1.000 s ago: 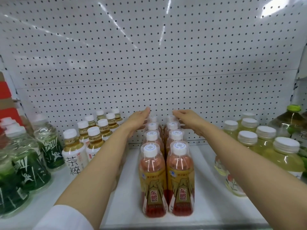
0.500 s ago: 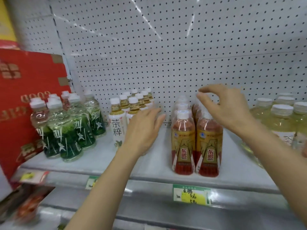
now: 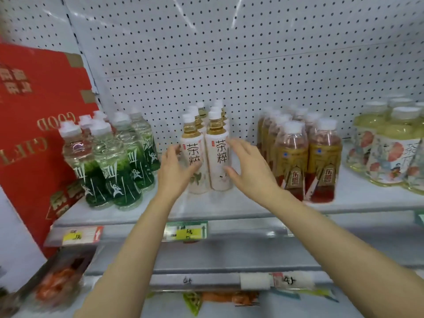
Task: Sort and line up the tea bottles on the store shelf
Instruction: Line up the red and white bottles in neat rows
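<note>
Both hands have left the red tea rows (image 3: 307,157), which look straight and done, and shifted left to the white tea rows (image 3: 206,154) mid-shelf (image 3: 229,203). Left hand (image 3: 176,171) and right hand (image 3: 247,171) flank the front pair, fingers spread, gripping nothing; contact unclear from blur. Likely next: squeeze these two rows straight. Green bottles (image 3: 110,161) at far left untouched.

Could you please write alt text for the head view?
Two open hands, left hand and right hand, flank two rows of white-labelled plastic tea bottles on a grey store shelf, between green-labelled bottles and gold-labelled bottles.
</note>
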The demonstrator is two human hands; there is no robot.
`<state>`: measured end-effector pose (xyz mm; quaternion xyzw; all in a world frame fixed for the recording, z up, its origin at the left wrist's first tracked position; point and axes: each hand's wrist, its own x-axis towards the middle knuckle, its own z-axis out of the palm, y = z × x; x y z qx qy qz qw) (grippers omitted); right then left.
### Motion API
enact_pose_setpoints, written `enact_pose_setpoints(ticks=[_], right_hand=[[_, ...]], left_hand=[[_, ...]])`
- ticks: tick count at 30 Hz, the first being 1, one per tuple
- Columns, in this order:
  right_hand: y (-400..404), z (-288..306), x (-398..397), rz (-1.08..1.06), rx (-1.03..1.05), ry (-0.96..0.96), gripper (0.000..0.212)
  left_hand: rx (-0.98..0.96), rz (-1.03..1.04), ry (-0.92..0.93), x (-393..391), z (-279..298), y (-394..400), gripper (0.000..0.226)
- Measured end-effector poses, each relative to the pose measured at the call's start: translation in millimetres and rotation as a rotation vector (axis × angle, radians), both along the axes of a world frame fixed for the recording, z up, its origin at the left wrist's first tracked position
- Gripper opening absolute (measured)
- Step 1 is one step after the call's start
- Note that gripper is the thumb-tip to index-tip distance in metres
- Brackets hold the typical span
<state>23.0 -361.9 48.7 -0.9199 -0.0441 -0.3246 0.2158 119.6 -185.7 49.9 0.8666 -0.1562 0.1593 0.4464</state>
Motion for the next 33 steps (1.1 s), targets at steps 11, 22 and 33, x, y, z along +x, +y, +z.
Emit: enact_pose_setpoints(ticks=[11, 22, 33], right_hand=[[19, -24, 58, -0.135, 0.666, 0.117, 0.054], [35, -30, 11, -0.086, 0.622, 0.092, 0.055], [32, -25, 7, -0.055, 0.571, 0.131, 0.058]], left_hand=[[-0.016, -0.328, 0.222, 34, -3, 16, 0.056], [0.016, -0.346, 0.162, 7, -16, 48, 0.064], [0.005, -0.37, 0.179, -2, -10, 49, 0.064]])
